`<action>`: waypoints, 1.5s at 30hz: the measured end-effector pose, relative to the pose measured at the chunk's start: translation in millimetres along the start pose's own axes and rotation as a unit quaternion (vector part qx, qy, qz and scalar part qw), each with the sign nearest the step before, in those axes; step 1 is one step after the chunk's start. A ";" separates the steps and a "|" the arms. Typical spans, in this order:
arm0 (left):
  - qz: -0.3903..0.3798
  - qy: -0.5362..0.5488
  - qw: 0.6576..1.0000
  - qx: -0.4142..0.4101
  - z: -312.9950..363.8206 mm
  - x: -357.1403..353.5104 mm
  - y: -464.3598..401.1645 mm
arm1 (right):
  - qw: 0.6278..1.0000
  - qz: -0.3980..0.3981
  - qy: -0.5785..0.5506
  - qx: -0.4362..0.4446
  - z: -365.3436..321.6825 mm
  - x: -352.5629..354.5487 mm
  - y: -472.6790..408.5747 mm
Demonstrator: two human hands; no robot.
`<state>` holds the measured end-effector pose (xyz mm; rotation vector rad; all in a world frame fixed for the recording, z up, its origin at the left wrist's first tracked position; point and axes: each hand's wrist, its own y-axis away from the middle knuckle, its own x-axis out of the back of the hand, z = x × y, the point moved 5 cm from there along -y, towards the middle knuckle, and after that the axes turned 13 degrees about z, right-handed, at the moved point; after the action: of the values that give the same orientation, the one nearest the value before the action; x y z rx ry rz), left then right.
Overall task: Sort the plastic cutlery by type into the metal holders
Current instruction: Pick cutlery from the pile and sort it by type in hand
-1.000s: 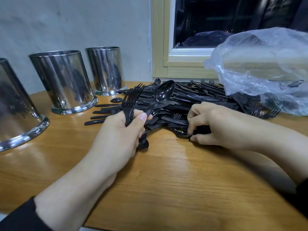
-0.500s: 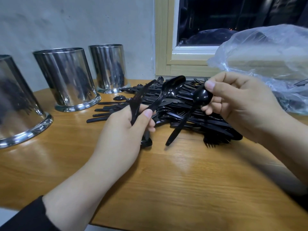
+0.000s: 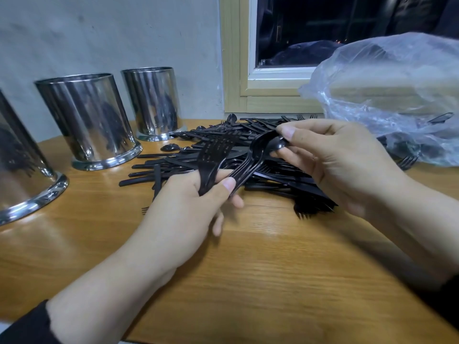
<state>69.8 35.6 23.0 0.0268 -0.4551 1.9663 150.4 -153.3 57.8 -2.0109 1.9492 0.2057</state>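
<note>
Black plastic spoons slant from the left hand, which grips their handles beside a bunch of forks, up-right to the right hand, which pinches a bowl. The metal holders stand left, nearer the left hand. No writing shows.

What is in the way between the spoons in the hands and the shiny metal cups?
Nothing visible. The spoons, gripped by the left hand and pinched by the right hand, sit above the cutlery pile. Only that low pile and bare table lie toward the metal holders.
</note>
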 end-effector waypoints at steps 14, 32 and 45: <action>-0.066 0.042 0.996 0.035 -4.0 -0.1 1.9 | 0.992 -0.035 0.101 0.059 -3.6 -2.7 6.0; -0.105 0.076 0.991 0.042 0.6 -2.5 6.8 | 0.867 -0.084 0.424 0.249 -7.3 -0.9 0.1; -0.023 0.117 0.991 0.065 -5.8 2.1 -0.3 | 0.759 -0.220 0.573 0.220 -23.3 19.3 -4.9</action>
<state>70.3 39.4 18.1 -0.1086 -0.1726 1.9225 153.3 -179.2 73.9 -2.3120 1.5902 -1.7963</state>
